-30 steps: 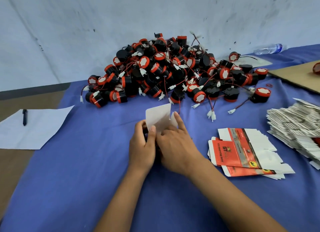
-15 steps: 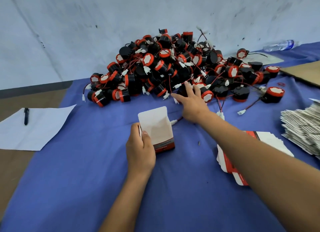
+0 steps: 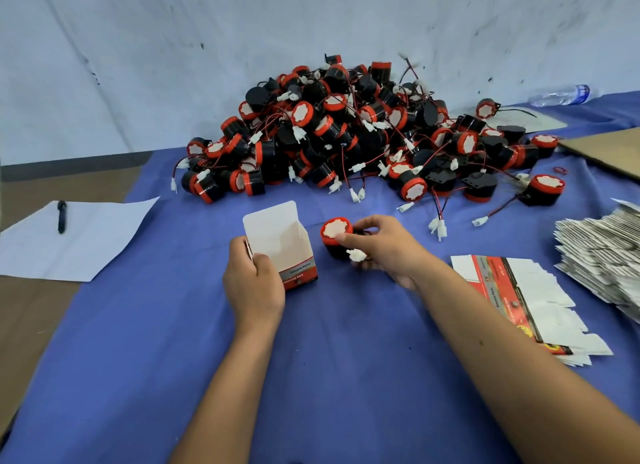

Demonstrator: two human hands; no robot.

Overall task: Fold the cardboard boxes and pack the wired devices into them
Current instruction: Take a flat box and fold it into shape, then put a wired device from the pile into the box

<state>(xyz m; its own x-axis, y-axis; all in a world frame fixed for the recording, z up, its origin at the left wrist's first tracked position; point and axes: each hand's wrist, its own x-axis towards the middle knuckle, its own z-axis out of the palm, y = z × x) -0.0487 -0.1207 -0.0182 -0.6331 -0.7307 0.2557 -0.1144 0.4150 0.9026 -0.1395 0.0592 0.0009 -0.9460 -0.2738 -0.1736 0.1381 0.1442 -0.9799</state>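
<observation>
Gripping the open folded box (image 3: 284, 252) with left hand (image 3: 254, 283) fingers mid-counter, pinching a red-capped wired device (image 3: 335, 237) in right hand (image 3: 384, 249) fingers just beside it.

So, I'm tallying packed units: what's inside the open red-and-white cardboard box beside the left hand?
The open red-and-white cardboard box shows only bare white inner walls; its floor is hidden. The red-capped black wired device is outside it, in the right hand. The left hand steadies the box.

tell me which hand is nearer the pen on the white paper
Left. The left hand grips the open box, to the right of the pen. The right hand, holding a wired device, is farther right, beyond the box.
</observation>
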